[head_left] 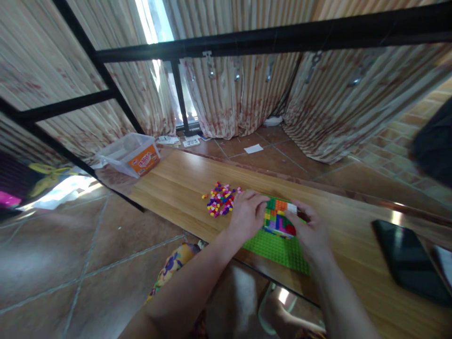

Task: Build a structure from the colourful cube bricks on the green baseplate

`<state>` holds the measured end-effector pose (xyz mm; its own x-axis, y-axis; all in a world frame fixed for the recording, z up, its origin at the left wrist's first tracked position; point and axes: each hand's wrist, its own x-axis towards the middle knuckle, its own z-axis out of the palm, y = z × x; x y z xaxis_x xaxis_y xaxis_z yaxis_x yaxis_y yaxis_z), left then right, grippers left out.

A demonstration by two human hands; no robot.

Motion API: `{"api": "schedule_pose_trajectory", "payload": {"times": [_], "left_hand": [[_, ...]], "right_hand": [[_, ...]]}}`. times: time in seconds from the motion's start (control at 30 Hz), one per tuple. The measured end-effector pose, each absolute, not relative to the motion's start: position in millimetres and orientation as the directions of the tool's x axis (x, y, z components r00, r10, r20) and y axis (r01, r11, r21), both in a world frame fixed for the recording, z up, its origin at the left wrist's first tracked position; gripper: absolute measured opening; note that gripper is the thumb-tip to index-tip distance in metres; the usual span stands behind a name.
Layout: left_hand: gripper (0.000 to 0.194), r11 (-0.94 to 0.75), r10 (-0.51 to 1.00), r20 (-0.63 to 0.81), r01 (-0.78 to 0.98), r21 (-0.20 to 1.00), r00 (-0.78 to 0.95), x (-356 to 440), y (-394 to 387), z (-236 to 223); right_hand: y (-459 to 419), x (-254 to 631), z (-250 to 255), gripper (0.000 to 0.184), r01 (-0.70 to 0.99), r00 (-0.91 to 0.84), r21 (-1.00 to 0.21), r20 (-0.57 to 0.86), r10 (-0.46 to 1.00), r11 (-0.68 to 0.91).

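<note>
A green studded baseplate lies on the wooden table in front of me. On it stands a block of toy building bricks in green, orange, white, yellow, purple and red. My left hand is at the block's left side, fingers curled over its edge. At the right side, my right hand has its thumb on the top near the white brick and its fingers behind. Both hands grip the block between them. Left of my left hand lies a pile of small loose bricks in mixed colours.
The long wooden table runs from upper left to lower right. A clear plastic box with an orange label stands at its far left end. A black phone or tablet lies at the right. Black metal bars cross in front of curtains.
</note>
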<state>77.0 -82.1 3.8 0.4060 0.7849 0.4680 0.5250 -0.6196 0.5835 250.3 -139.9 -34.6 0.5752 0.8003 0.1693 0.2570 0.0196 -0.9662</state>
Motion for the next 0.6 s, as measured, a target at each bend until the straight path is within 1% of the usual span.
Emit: {"api": "schedule_pose_trajectory", "payload": {"times": [0.07,0.2,0.33,0.43,0.6], "left_hand": [[0.022,-0.593,0.805,0.404,0.573,0.565,0.435,57.2,-68.1,3.8],[0.022,-0.553,0.833,0.29,0.703,0.447,0.471,23.3,-47.1,-0.5],[0.025,-0.55,0.835,0.207,0.761,0.344,0.51,13.1,-49.1,-2.2],[0.022,-0.557,0.831,0.189,0.778,0.29,0.524,13.3,-54.8,-1.8],[0.02,-0.532,0.846,0.206,0.806,0.259,0.492,12.1,-54.7,-3.5]], "right_hand": [[-141.6,250.9,-29.9,0.051,0.162,0.625,-0.987,0.108,0.773,0.007],[-141.6,252.1,-22.0,0.041,0.138,0.716,-0.99,0.124,0.688,0.034],[-138.1,249.9,-19.8,0.036,0.06,0.735,-0.997,0.076,0.674,0.046],[-135.1,249.7,-23.2,0.035,0.078,0.738,-0.996,0.082,0.67,0.035],[-132.4,252.5,-27.6,0.034,0.124,0.761,-0.991,0.123,0.637,0.043]]}}
